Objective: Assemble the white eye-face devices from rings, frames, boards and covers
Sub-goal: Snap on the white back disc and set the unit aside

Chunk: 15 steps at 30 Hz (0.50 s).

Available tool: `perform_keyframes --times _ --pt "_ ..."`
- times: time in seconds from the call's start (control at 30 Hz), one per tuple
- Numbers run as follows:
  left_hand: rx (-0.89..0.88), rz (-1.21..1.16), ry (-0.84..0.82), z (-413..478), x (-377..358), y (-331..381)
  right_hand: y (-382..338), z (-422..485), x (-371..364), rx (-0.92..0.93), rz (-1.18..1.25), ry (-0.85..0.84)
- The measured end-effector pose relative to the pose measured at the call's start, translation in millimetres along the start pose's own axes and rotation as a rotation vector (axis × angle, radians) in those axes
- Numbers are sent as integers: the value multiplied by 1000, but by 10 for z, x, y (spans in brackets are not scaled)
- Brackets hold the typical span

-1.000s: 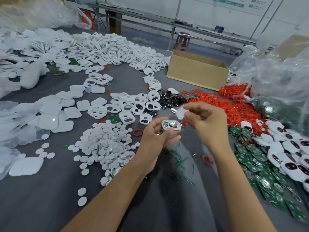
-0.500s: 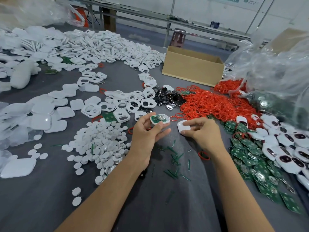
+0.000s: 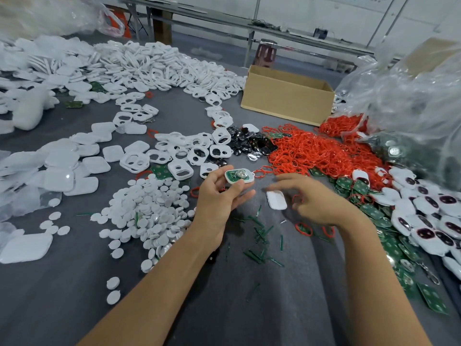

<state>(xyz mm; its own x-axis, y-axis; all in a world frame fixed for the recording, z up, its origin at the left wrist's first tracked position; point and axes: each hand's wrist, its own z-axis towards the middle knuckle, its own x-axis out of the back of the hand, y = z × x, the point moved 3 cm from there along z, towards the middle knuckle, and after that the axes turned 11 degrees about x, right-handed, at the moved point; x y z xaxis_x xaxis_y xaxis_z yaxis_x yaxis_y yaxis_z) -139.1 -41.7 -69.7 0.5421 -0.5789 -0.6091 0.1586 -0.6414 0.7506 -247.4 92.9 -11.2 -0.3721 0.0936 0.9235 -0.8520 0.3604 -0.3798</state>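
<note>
White-framed half-built device (image 3: 239, 176), green board and silver disc face up, pinched between the thumb and curled fingers of the left hand (image 3: 219, 198), held above the grey table cloth (image 3: 274, 315). Red ring (image 3: 262, 171) touching its right end; attached or only lying behind, cannot tell. Beyond it, the red ring heap (image 3: 324, 153).

Just right of that hand and lower, flat on the cloth: a white cover (image 3: 276, 200), apart from the device. Right hand (image 3: 319, 206) blurred, palm down, fingers loose and spread, gripping nothing, hovering over the cover's right edge; touching it or not, cannot tell.

Ahead of the left hand, white frames (image 3: 179, 156) with eye holes, then shiny black pieces (image 3: 249, 143). Left of the left wrist, a heap of white discs (image 3: 149, 211); farther left, loose covers (image 3: 74, 168). Between the forearms, green snippets (image 3: 259, 236). Right of the right hand, green boards (image 3: 374, 213) and finished eye-face devices (image 3: 436, 211). Farther back, an open-topped cardboard box (image 3: 287, 101); at far right, clear plastic bags (image 3: 411, 91).
</note>
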Motion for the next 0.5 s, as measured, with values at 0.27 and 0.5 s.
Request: perform_keyframes --times 0.27,0.5 --pt "-1 19 -20 -26 -16 11 122 137 -128 -117 -31 131" --pt "4 55 -34 -33 -20 5 105 112 -106 -140 -26 165"
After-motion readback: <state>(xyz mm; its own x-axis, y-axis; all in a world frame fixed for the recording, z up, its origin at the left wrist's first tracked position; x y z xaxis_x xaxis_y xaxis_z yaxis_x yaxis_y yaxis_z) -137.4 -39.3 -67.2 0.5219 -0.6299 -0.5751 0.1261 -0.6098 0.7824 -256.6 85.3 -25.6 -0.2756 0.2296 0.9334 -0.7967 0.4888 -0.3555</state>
